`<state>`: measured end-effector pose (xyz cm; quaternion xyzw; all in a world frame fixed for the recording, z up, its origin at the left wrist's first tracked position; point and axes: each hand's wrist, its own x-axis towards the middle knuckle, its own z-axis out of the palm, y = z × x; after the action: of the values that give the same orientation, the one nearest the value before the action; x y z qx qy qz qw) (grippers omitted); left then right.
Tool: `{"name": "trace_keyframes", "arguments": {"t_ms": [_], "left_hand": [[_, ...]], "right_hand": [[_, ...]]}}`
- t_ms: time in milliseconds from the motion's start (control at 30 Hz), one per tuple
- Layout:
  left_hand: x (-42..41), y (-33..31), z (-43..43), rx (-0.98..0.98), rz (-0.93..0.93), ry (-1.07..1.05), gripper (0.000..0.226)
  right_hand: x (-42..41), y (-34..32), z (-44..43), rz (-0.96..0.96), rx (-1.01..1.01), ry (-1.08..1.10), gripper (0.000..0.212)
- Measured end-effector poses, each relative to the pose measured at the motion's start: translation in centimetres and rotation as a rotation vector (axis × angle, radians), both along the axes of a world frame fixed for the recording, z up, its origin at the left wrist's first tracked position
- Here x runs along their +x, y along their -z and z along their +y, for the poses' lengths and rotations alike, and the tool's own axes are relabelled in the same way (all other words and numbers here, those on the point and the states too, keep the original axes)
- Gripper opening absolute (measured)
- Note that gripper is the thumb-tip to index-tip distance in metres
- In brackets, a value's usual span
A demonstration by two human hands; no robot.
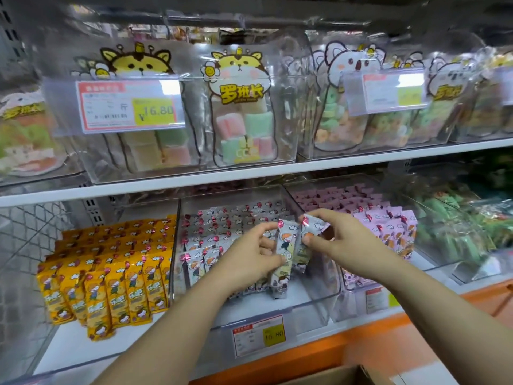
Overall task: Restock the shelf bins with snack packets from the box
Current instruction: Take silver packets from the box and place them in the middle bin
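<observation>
Though barely in frame, the box [341, 375].

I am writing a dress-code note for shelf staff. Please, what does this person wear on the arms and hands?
Nothing that shows. Both the left hand and the right hand are bare: no gloves, no rings seen. The left forearm and the right forearm are bare too, with no sleeve, watch or bracelet up to the picture's edge.

Two white cartoon-printed snack packets [286, 245] upright over the clear middle bin [311, 307] — pinched side by side, touching. Matching packets [222, 226] standing in rows inside it, left and rear. Cardboard box [341, 376] below the bin — only a corner showing.
</observation>
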<state>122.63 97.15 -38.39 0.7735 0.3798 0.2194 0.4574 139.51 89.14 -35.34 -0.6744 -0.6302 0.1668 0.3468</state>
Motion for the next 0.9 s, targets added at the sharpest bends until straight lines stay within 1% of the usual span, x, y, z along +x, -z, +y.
{"name": "trace_keyframes", "arguments": {"t_ms": [67, 133, 267, 367, 467, 567, 633, 767, 900], "left_hand": [[1.0, 0.2, 0.4, 0.066, 0.066, 0.022, 0.065], [1.9, 0.6, 0.9, 0.130, 0.115, 0.028, 0.060], [2.6, 1.5, 2.2, 0.116, 0.078, -0.006, 0.055], [2.4, 1.8, 2.7, 0.135, 0.114, -0.003, 0.048], [2.7, 2.4, 2.5, 0.213, 0.198, 0.051, 0.041], [3.4, 3.5, 2.7, 0.358, 0.332, 0.080, 0.043], [3.7, 3.7, 2.6, 0.481, 0.429, 0.051, 0.044], [3.9, 3.3, 2.3, 0.762, 0.551, 0.016, 0.045], [3.4, 3.4, 2.8, 0.864, 0.595, -0.003, 0.049]], "right_hand": [[0.6, 0.0, 0.1, -0.125, 0.066, 0.065, 0.031], [1.1, 0.0, -0.2, -0.149, 0.129, 0.078, 0.028], [1.5, 0.1, -1.2, -0.163, 0.167, -0.004, 0.026], [2.0, 0.4, -1.0, -0.263, 0.096, -0.039, 0.037], [2.0, 1.2, -0.6, -0.383, -0.030, -0.070, 0.047], [1.9, 1.8, -0.4, -0.446, -0.061, -0.111, 0.047], [2.1, 2.3, -0.3, -0.475, -0.048, -0.129, 0.048], [2.3, 2.6, -0.1, -0.505, -0.025, -0.131, 0.048], [2.3, 2.7, 0.0, -0.521, -0.003, -0.136, 0.047]]}}
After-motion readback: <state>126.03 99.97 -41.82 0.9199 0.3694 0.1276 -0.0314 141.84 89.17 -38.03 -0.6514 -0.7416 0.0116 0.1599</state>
